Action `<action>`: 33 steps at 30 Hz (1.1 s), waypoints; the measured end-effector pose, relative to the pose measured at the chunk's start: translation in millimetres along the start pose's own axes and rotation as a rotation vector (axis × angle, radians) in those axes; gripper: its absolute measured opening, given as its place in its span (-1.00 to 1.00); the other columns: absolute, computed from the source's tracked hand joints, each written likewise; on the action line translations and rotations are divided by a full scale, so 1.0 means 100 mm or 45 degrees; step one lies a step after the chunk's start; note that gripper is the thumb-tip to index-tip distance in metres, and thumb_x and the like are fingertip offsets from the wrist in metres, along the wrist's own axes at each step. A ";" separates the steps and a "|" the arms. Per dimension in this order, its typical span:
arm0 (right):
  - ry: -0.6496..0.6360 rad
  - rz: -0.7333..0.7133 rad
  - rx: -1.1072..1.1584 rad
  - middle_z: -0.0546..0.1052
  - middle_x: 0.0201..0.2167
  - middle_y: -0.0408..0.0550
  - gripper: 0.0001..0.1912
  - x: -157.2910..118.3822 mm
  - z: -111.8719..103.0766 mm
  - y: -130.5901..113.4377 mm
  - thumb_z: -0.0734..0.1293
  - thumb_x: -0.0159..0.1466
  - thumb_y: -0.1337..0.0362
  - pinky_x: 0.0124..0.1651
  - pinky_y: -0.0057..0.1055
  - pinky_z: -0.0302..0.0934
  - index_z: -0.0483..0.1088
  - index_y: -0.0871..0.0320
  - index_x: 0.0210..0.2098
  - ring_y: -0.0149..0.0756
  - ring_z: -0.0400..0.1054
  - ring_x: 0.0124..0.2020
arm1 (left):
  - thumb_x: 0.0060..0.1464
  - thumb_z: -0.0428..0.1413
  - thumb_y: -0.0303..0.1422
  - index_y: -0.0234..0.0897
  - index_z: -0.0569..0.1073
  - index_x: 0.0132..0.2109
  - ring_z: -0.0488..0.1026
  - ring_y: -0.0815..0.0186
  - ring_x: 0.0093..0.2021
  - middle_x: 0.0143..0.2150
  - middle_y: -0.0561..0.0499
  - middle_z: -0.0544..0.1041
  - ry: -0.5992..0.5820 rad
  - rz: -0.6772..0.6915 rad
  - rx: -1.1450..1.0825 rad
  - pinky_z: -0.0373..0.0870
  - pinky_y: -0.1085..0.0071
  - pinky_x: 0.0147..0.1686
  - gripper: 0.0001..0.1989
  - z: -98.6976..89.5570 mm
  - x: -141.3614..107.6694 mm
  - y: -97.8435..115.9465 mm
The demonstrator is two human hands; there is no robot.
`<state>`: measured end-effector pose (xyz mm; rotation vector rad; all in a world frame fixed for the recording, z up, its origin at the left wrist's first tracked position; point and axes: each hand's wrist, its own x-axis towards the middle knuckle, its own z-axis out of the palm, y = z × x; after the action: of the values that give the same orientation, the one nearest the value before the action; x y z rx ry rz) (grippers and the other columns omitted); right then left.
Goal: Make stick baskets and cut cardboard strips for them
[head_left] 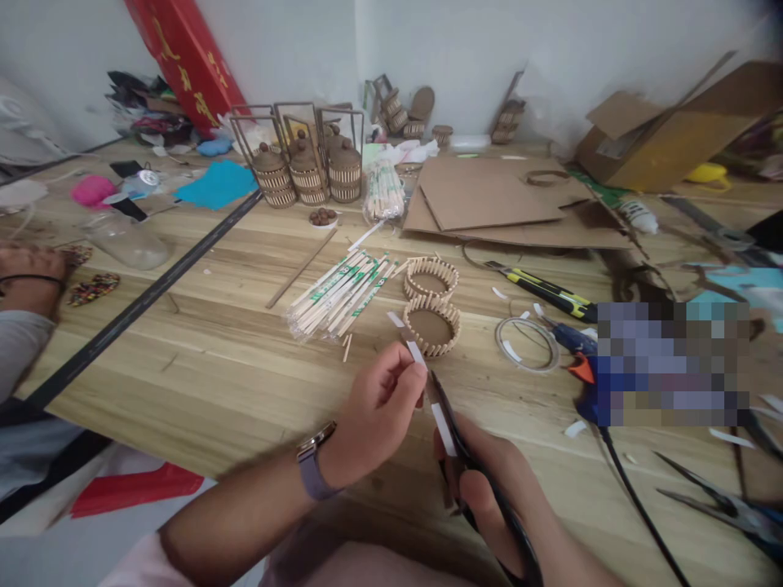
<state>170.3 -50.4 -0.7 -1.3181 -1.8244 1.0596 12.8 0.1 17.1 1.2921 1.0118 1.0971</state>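
My left hand [382, 399], with a watch on its wrist, pinches a thin brown strip with white pieces [414, 352] along it. My right hand [502, 465] is wrapped round black scissors [505, 522], whose blades point up toward my left fingers. The strip's lower part runs beside the blades; whether they touch it I cannot tell. Just beyond my left hand stand two round rings of short wooden sticks [432, 326] on brown bases. Left of them lie wrapped bundles of chopsticks [342, 295] in clear and green packaging.
Lidded stick baskets [311, 175] with tall handles stand at the back. Cardboard sheets [489, 196], a tape roll [527, 344], a yellow-black utility knife [544, 292], a glue gun [590, 375] and pliers [722, 497] lie right. Another person's hand [30, 269] rests far left near a jar [126, 239].
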 end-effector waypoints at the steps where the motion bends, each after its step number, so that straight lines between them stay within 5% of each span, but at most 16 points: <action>1: -0.008 -0.001 -0.004 0.32 -0.66 -0.16 -0.17 0.00 -0.01 -0.01 -0.11 0.11 -0.52 -0.59 -0.45 0.04 0.24 0.11 -0.49 -0.41 0.15 -0.64 | 0.28 -0.01 -0.23 -0.23 0.20 -0.42 0.15 0.45 -0.54 -0.56 0.17 0.23 -0.001 -0.002 -0.010 0.12 0.52 -0.52 -0.69 0.00 0.00 0.00; 33: 0.031 -0.011 0.018 0.33 -0.67 -0.17 -0.15 0.02 -0.01 -0.01 -0.15 0.10 -0.52 -0.59 -0.44 0.06 0.27 0.11 -0.48 -0.40 0.15 -0.65 | 0.28 -0.04 -0.20 -0.21 0.20 -0.39 0.15 0.43 -0.52 -0.55 0.17 0.19 -0.085 -0.046 0.131 0.11 0.51 -0.52 -0.71 0.05 -0.09 -0.06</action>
<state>170.1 -48.5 1.2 -1.3088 -1.8000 1.0454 16.6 -9.5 11.3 1.3786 1.0485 0.9789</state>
